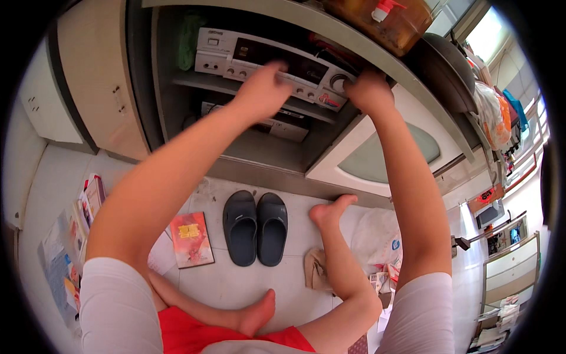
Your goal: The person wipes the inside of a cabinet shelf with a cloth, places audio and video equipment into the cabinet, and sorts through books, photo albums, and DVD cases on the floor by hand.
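A silver amplifier with a dark display, buttons and a round knob sits on the upper shelf of an open cabinet. In front of its lower buttons is my left hand, its fingertips smeared by motion, so their hold is unclear. At the amplifier's right end, beside the round knob, my right hand is closed with its fingers curled; what they grip, if anything, is hidden. On the shelf below lies another silver device, partly covered by my left arm.
A white cabinet door with a glass panel stands right of the opening. Dark slippers and a red case lie on the tiled floor. A dark pan and a plastic bag rest on the cabinet top.
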`<state>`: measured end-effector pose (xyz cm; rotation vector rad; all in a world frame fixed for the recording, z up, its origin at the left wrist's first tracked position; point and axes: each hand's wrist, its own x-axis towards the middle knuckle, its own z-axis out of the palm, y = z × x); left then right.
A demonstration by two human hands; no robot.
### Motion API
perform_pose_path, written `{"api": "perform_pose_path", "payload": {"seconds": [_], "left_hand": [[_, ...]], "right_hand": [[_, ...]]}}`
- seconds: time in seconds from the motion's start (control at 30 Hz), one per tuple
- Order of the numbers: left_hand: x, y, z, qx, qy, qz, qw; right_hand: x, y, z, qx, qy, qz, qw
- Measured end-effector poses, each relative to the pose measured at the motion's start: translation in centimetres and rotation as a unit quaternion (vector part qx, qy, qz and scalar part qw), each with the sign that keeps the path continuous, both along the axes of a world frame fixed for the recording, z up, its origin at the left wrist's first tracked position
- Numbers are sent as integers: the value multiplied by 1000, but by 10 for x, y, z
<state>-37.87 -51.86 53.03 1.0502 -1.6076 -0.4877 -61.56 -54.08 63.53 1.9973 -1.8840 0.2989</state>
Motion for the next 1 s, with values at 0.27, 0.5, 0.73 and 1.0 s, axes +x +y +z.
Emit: {"api": "perform_pose_path", "payload": {"seconds": [0.27, 0.5, 0.73, 1.0], "left_hand": [[149, 186, -234, 404, 5, 29, 914], [180, 256, -371, 445, -12, 241, 862], [171, 253, -360, 559, -78, 233, 792], [183, 246, -372, 472, 228, 166, 835]], "right_hand": [[16, 57, -97, -144, -137, 193, 961], [83, 193, -337, 321, -296, 207, 876], [190, 284, -456, 403, -324, 115, 848], [212, 285, -465, 422, -587, -46, 689]]}}
